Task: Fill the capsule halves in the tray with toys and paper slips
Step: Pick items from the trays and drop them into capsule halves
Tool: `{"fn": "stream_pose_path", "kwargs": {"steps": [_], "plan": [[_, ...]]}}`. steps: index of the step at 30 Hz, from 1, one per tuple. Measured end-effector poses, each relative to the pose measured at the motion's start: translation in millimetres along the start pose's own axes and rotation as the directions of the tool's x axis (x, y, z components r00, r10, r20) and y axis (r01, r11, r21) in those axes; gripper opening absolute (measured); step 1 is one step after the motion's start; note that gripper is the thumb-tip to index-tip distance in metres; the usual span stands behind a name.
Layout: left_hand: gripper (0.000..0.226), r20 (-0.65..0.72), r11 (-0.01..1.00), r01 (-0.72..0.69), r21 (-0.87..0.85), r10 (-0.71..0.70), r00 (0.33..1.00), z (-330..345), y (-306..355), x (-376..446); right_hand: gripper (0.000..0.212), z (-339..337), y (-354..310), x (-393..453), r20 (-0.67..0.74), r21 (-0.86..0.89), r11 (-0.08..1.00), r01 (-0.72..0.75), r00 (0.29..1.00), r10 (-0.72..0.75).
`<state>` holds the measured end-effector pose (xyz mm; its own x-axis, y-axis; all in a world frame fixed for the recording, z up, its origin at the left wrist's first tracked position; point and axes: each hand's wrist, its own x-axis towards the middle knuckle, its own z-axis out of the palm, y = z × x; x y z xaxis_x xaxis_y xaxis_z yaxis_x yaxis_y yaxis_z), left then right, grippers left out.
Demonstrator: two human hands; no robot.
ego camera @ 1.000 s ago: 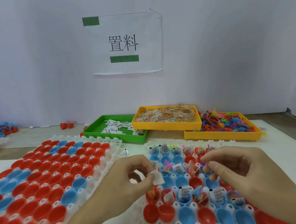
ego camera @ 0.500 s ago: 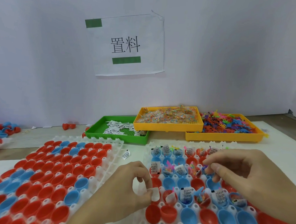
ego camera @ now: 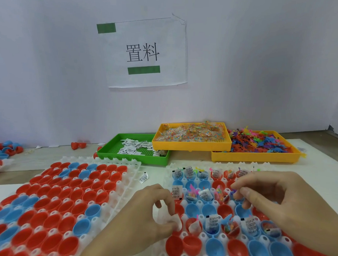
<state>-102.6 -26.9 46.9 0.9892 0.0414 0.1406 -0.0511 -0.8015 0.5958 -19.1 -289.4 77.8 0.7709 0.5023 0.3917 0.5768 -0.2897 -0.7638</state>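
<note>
A folded white paper slip (ego camera: 177,222) is pinched between thumb and fingertips of the left hand (ego camera: 142,220), low over the near left edge of the right-hand white tray (ego camera: 167,177). The right hand (ego camera: 288,206) is held curled above the same tray, and a small purple toy (ego camera: 233,191) is nipped at its fingertips (only a sliver of it can be seen).

In that tray, red and blue capsule halves (ego camera: 192,209) are seated open side up; several in the far rows and one near row are already loaded with printed slips and coloured toys, while the nearest ones are seen bare inside. To the left, a second white tray (ego camera: 113,161) is packed with red and blue halves. One stray slip (ego camera: 143,177) is lying on the bench (ego camera: 158,177) between the two trays.

Farther back, a green tray (ego camera: 125,157) of paper slips is set beside a yellow tray (ego camera: 190,144) of bagged toys and another yellow tray (ego camera: 255,157) heaped with loose coloured toys. A paper sign (ego camera: 146,52) is taped to the wall, and spare capsule halves (ego camera: 5,149) are scattered at far left.
</note>
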Motion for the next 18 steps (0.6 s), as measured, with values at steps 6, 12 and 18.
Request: {"fn": "stream_pose_path", "kwargs": {"steps": [6,12,18], "plan": [[0.024,-0.055,0.997,0.023,-0.069,-0.027,0.998,5.8,5.7,1.3,0.045,0.4,0.1,-0.1,0.0,-0.007,1.0,0.0,1.0,0.0],[0.024,0.005,0.984,0.086,-0.157,-0.086,0.996,-2.7,1.2,2.0,0.047,-0.9,0.3,0.4,-0.001,-0.001,1.0,-0.007,1.0,0.007],[0.007,-0.025,0.99,0.07,-0.124,-0.074,0.997,-5.3,-1.9,2.8,0.045,-1.0,1.2,0.5,-0.008,0.001,1.0,-0.005,1.0,0.005]]}}
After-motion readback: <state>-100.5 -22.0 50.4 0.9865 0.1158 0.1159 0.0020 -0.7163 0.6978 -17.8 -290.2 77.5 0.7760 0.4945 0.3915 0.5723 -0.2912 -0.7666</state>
